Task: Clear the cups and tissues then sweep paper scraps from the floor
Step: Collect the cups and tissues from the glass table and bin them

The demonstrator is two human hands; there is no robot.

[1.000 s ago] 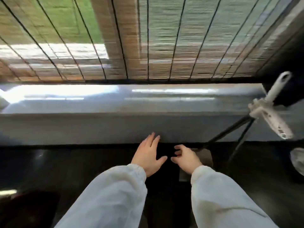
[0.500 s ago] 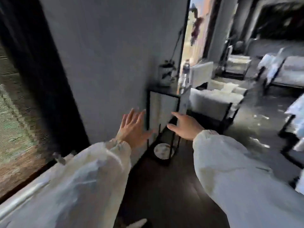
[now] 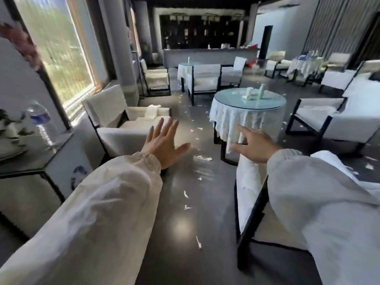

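Observation:
A round glass-topped table [image 3: 232, 99] with a white cloth stands ahead at centre right. On it sit a pale green cup [image 3: 261, 91], a second pale cup [image 3: 249, 91] and crumpled tissues [image 3: 246, 97]. White paper scraps [image 3: 186, 194] lie scattered along the dark floor between the chairs. My left hand [image 3: 164, 140] is held out in the air with fingers spread, holding nothing. My right hand [image 3: 254, 144] is also out in front, fingers relaxed and empty, well short of the table.
A white armchair [image 3: 131, 128] stands at left by the window and another chair [image 3: 250, 194] is close at right. A side cabinet [image 3: 37, 159] with a water bottle [image 3: 41, 122] is at near left. More tables, chairs and a bar counter [image 3: 205, 54] fill the back.
My view has swung from the window sill, past a grey wall, round to the dining room. Both hands stay raised and empty, fingers now more spread.

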